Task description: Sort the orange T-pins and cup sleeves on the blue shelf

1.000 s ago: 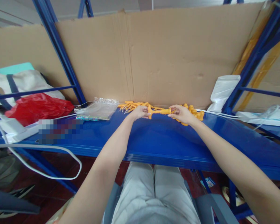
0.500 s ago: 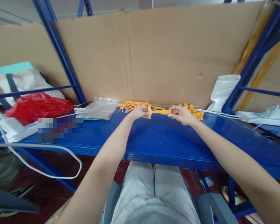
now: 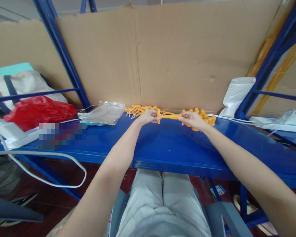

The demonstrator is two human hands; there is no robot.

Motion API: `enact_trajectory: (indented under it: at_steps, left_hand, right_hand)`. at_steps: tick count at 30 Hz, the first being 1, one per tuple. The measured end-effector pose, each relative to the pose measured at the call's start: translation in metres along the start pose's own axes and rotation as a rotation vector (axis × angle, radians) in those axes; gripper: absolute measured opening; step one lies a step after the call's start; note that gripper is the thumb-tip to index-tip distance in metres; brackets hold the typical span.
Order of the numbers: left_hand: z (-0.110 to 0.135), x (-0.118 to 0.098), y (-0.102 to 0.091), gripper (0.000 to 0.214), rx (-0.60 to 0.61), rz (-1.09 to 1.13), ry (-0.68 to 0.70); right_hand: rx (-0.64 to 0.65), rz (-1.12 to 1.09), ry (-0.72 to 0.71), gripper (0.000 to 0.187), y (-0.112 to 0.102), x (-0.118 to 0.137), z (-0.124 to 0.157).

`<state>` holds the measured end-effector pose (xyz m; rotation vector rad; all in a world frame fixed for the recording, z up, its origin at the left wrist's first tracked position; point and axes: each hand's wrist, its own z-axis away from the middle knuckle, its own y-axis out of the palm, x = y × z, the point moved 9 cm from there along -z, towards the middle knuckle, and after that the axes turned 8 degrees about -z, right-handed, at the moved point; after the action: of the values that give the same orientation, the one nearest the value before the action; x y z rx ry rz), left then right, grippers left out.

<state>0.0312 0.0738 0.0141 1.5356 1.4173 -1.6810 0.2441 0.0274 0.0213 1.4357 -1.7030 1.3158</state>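
An orange plastic piece shaped like a toy sword (image 3: 168,116) lies level between my hands, just above the back of the blue shelf. My left hand (image 3: 148,117) pinches its left end, beside the flared crosspiece. At the other end, the fingers of my right hand (image 3: 191,120) are closed on the tip. A ribbed shaft shows between them. Behind my left hand are several orange pieces with small metal chains (image 3: 135,112). Several chunky orange pieces (image 3: 209,119) are heaped behind and beside my right hand, which partly hides them.
Clear plastic bags (image 3: 106,113) lie left of the orange pieces. Further left are a red plastic bag (image 3: 41,112), a white power strip and a looping white cable (image 3: 64,154). A white packet (image 3: 238,95) leans near the right post. Cardboard (image 3: 187,56) stands behind the blue shelf (image 3: 172,148).
Both hands keep their grip in nearly the same place. The thick part of the orange piece beside my right hand looks slimmer now, perhaps from a slight turn. The view has shifted slightly.
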Motion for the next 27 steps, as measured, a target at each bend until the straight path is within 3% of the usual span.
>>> enact_trajectory:
  at_steps: [3,8,12,19,27]
  left_hand:
    - [0.002,0.0,-0.001,0.02,-0.011,-0.017,-0.025]
    - [0.007,-0.001,-0.004,0.018,-0.045,-0.034,-0.064]
    - [0.007,-0.002,-0.002,0.017,-0.027,-0.017,-0.05]
    - [0.002,0.006,-0.003,0.016,-0.006,-0.064,-0.069]
    - [0.006,0.003,0.0,0.017,0.007,-0.077,-0.062]
  right_hand:
    - [0.017,-0.003,0.024,0.027,0.002,-0.006,-0.001]
    - [-0.022,0.127,-0.043,0.056,-0.001,-0.004,-0.001]
    - [-0.018,0.147,-0.111,0.048,-0.001,-0.001,-0.002]
    - [0.023,0.12,-0.104,0.032,0.004,0.001,-0.001]
    - [0.001,0.207,-0.093,0.032,0.003,0.006,0.002]
